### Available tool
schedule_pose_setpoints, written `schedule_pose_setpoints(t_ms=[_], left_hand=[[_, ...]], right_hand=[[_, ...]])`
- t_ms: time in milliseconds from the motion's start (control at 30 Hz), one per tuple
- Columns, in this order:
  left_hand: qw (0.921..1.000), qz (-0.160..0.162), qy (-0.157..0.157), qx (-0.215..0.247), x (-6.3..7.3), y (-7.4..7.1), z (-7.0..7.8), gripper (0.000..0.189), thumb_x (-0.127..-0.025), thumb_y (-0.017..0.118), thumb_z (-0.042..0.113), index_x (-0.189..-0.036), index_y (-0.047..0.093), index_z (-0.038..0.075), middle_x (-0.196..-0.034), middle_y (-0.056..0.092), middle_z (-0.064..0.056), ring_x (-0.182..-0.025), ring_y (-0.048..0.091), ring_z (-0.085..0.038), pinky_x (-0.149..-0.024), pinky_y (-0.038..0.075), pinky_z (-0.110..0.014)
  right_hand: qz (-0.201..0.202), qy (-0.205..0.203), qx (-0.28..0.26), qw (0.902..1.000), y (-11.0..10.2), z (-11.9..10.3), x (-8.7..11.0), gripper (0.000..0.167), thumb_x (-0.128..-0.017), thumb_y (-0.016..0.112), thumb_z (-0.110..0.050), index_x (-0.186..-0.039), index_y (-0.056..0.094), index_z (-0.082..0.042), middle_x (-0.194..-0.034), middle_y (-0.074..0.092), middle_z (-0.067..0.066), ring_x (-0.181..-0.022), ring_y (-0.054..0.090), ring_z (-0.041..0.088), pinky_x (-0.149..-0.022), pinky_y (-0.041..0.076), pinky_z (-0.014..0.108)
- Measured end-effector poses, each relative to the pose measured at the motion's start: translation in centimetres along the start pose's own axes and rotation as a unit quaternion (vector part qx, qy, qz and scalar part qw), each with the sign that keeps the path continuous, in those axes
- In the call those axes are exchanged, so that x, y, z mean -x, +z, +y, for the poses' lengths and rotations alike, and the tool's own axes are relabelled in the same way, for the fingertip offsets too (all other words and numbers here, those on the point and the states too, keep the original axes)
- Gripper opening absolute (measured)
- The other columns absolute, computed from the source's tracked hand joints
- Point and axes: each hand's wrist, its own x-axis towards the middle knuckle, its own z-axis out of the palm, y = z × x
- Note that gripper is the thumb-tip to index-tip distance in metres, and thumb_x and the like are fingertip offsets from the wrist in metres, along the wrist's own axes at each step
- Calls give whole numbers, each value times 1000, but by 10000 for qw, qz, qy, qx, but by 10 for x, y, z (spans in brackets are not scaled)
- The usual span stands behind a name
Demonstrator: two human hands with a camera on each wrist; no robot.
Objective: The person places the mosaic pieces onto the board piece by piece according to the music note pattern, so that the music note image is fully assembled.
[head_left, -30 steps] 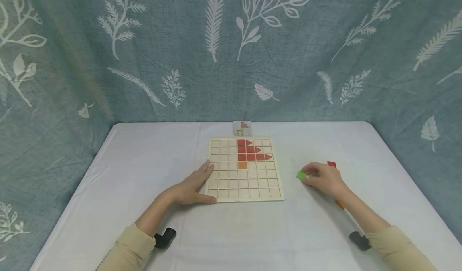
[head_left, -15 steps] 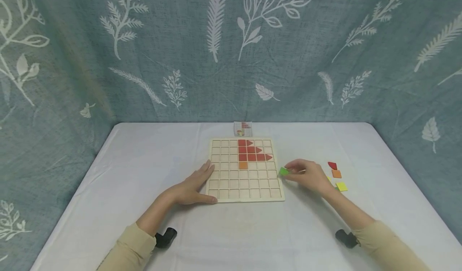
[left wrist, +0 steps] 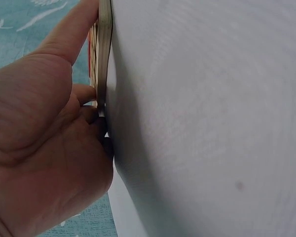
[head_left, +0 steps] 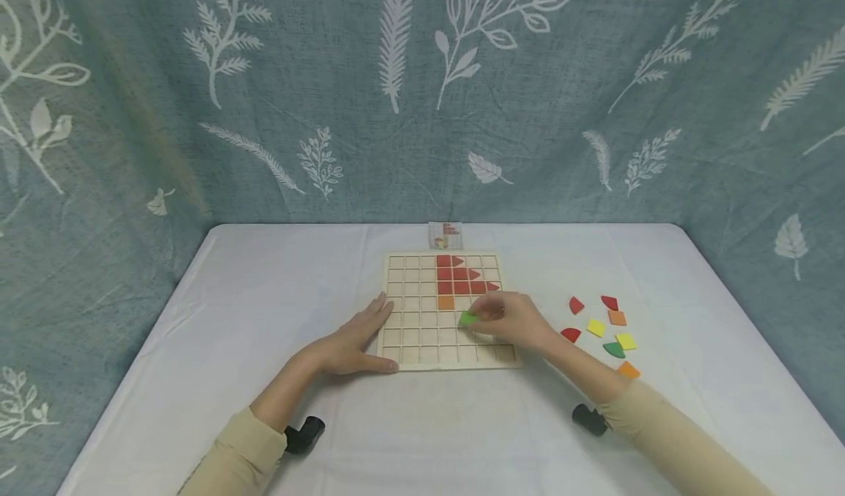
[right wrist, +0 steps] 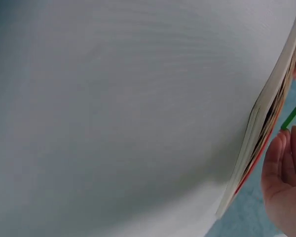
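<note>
Right hand [head_left: 513, 320] over the wooden grid board [head_left: 411, 337], thumb and fingers curled in to pinch a green piece [head_left: 467, 319]; the right wrist view shows this piece raised clear of the board's surface, not seated in a cell. Left hand [head_left: 351, 343] spread wide, gripping nothing, its fingers along the board's left edge and its thumb at the near edge. On the board, three rows appear finished at the far side: one, two and three red squares [head_left: 460, 274], each row ending in a red triangle [head_left: 474, 274] that points right. Below them, a single orange square [head_left: 446, 302] fills the middle cell. Cells left of these rows are bare, and the near rows look unfilled where the right hand does not hide them, so the work seems partway along. Right of the board, well apart from it, lie the loose pieces left over: three red wedges [head_left: 571, 335], two more orange squares [head_left: 617, 318], two yellow squares [head_left: 596, 328] and a green wedge [head_left: 614, 350]. Just beyond the board's far edge sits a small printed card [head_left: 445, 236] with red bands, its finer detail too small to tell.
</note>
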Motion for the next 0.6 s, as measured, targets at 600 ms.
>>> schedule_pose_setpoints(t_ms=[600], left_hand=[[9999,-25,154,52,0,0,-3,105,-82,77,40,-155,13,0,-162,-1,-18,-148,2,-35,-118,7,-53]], right_hand=[[-176,-963,497,9939,22,-10,-23,17,-83,77,-10,-100,75,-11,-96,71,-6,-95,63,14,-86,53,33]])
